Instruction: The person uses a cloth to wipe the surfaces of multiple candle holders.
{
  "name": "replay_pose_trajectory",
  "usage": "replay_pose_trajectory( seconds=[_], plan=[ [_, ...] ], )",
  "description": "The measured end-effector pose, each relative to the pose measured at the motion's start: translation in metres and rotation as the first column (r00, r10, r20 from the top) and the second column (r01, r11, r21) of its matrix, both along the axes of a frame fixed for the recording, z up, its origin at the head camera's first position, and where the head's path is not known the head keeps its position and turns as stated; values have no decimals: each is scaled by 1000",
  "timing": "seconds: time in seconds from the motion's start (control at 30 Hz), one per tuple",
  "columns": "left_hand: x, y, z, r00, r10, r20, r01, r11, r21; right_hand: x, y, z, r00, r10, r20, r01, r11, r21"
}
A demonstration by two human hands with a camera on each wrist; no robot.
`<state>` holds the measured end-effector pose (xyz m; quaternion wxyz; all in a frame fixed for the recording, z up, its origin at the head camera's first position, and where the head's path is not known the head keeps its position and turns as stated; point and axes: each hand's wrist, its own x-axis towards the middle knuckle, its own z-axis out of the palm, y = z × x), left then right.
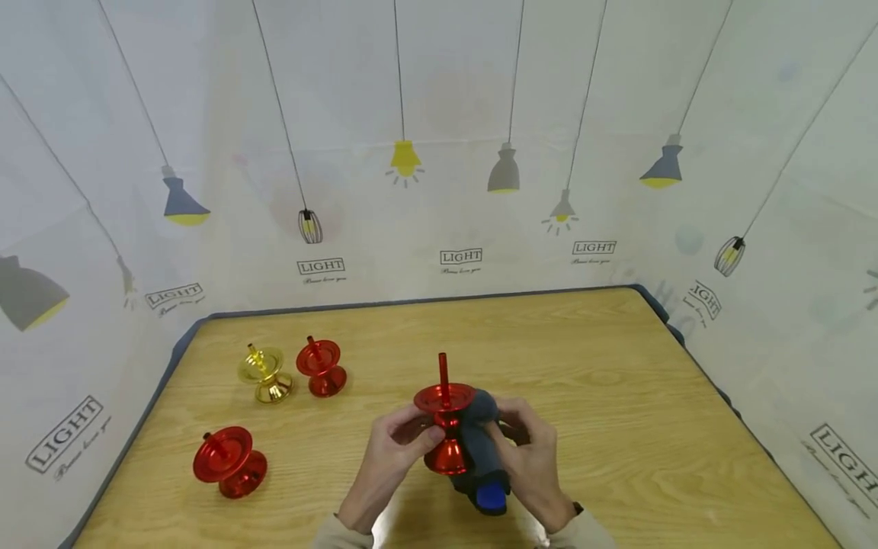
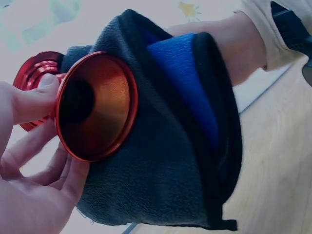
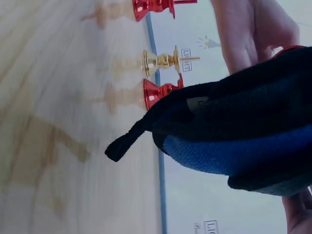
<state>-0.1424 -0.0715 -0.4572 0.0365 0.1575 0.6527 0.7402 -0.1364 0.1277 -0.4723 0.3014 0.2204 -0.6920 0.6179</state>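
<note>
My left hand (image 1: 389,451) holds a shiny red candlestick (image 1: 449,456) by its narrow waist, fingers and thumb around it, lifted over the table. Its thin spike points up from the dish in the head view. The left wrist view shows the hollow underside of its base (image 2: 114,109). A folded dark grey cloth (image 1: 480,446) with a blue inner side lies against the candlestick's right side. My right hand (image 1: 535,454) grips that cloth; some of its fingers are hidden behind the folds. In the right wrist view, the cloth's hanging loop (image 3: 124,146) sticks out.
On the left of the wooden table (image 1: 617,381) stand a gold candlestick (image 1: 274,389), a red candlestick (image 1: 328,381) beside it, and another red one (image 1: 245,474) nearer the front. A white curtain printed with lamps (image 1: 411,221) surrounds the table's back and sides.
</note>
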Motion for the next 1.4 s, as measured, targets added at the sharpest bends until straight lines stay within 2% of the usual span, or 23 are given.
replay_pose_trajectory(
  seconds=[0.1,0.17,0.23,0.3,0.4,0.47,0.6,0.73,0.93,1.07,1.17,1.3,1.4],
  plan=[
    [1,1,0,998,55,19,-55,998,-13,-1,-1,-3,998,16,52,-16,1000,-10],
    [1,4,0,993,115,8,-115,993,-17,-2,-2,-3,999,11,49,-11,1000,-2],
    [2,7,1,984,177,-18,-178,984,-21,-2,-4,-2,1000,-8,10,8,1000,17],
    [3,9,3,976,213,-48,-214,977,-23,-3,-6,0,998,-37,-46,39,998,53],
    [3,11,4,969,238,-62,-241,970,-44,-2,-8,4,990,-72,-118,85,991,104],
    [2,12,4,969,243,-39,-245,968,-58,-2,-8,5,987,-79,-143,96,988,120],
    [-1,9,2,974,224,27,-222,972,-81,-1,-6,3,992,-36,-122,48,995,93],
    [-3,3,-1,989,137,60,-133,989,-64,-1,-4,0,999,45,-27,-45,999,18],
    [-3,-6,-3,999,20,32,-17,997,-77,-3,-1,-2,982,123,143,-115,992,-60],
    [-2,-4,-3,999,29,27,-26,996,-86,-4,-1,-4,979,119,166,-108,992,-71],
    [0,2,-2,994,109,31,-106,991,-86,-3,-2,-3,991,72,116,-68,997,-38],
    [1,10,-2,975,223,3,-222,972,-79,-2,-5,1,999,-31,-14,32,998,60],
    [0,12,-3,970,243,3,-242,967,-73,-1,-7,5,990,-100,-97,112,985,133]
  ],
)
